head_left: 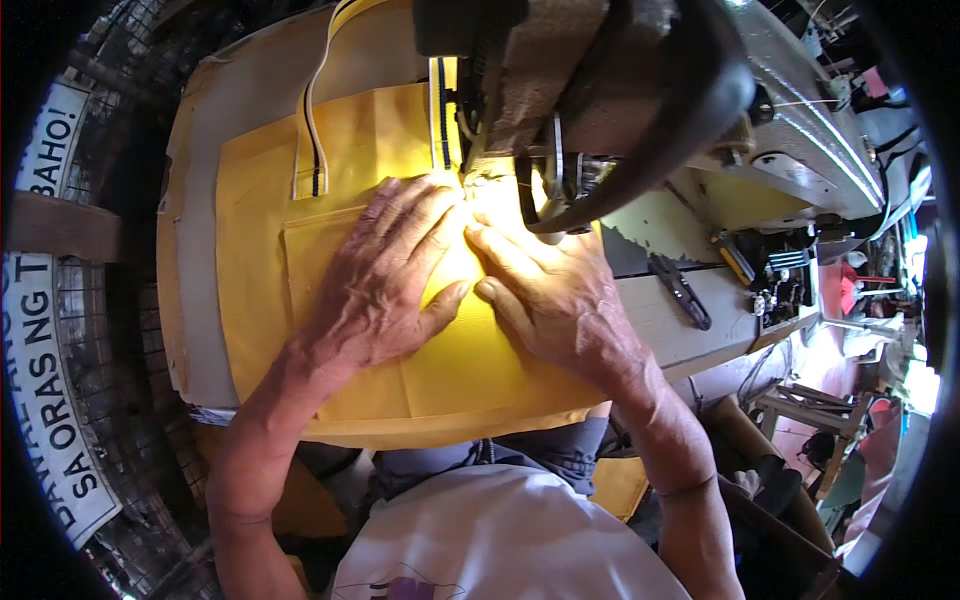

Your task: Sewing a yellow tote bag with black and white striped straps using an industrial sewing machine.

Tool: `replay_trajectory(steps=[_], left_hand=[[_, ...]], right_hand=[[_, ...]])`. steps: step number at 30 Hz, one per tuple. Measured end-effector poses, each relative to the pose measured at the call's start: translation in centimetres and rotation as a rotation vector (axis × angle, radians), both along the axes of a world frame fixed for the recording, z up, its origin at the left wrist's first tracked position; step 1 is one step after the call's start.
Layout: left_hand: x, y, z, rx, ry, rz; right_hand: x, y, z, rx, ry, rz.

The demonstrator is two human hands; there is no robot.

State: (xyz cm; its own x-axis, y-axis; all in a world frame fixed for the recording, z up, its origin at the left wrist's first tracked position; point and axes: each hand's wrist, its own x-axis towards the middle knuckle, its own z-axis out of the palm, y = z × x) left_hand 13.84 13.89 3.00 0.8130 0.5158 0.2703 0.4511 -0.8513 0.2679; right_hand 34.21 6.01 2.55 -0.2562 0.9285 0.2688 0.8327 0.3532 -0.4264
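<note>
A yellow bag panel (pixel 270 370) with a stitched pocket lies under a sewing machine's head (pixel 560 70), lit brightly near the needle area. A pale strap (pixel 313 130) with a dark stripe loops from its top, and another striped strip (pixel 443 110) runs to the presser area. My left hand (pixel 390 270) rests open on the panel, fingertips just below that strip. My right hand (pixel 545 290) also lies open on the panel, fingers pointing toward the needle, which I cannot make out clearly.
A folding knife (pixel 680 292) and a yellow-handled tool (pixel 733 258) lie on the machine table (pixel 650 320) at right. Wire mesh with printed signs (pixel 45 380) stands at left. A wooden frame (pixel 800 410) and clutter fill the lower right.
</note>
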Motion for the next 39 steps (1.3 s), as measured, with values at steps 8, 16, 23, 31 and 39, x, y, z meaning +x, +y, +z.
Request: replay_trajectory(steps=[8,16,23,31,39], left_hand=[[-0.1,-0.2,0.1,0.008,-0.012,0.007],[-0.1,-0.1,0.0,0.033,0.013,0.026],[-0.2,0.5,-0.1,0.03,0.007,-0.02],[-0.2,0.6,0.1,0.034,0.035,-0.009],[-0.3,0.5,-0.1,0.051,0.016,-0.007]], right_hand=[[0.3,-0.5,-0.1,0.123,-0.018,0.007],[3.3,3.3,-0.2,0.195,0.068,0.045],[1.7,6.4,-1.8,0.256,0.385,0.061],[3.6,1.6,1.0,0.293,-0.143,0.012],[8.4,-8.1,2.4,0.332,0.001,-0.479]])
